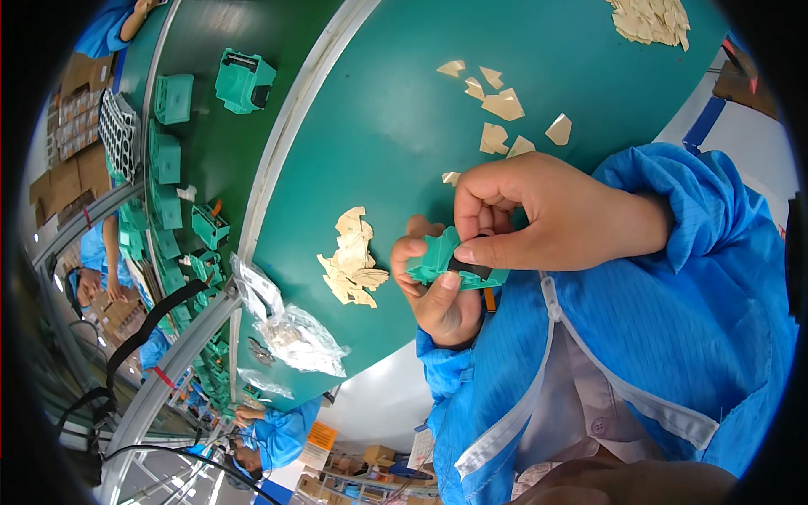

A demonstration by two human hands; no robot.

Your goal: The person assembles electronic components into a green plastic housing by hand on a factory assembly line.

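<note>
In front of my chest I hold a small green plastic housing with a black part set in it. My left hand is wrapped round the housing from below and the left, thumb on its near side. From the right, my right hand reaches over it with curled fingers, its thumb pressing by the black part. The fingertips of that hand are partly hidden, so any small piece between them does not show. A narrow orange tab sticks out under the housing.
Cream paper-like pieces lie in a pile left of my hands, with several loose ones beyond. A larger heap is at the far right. Clear plastic bags rest near a metal rail; past it, a belt carries green housings.
</note>
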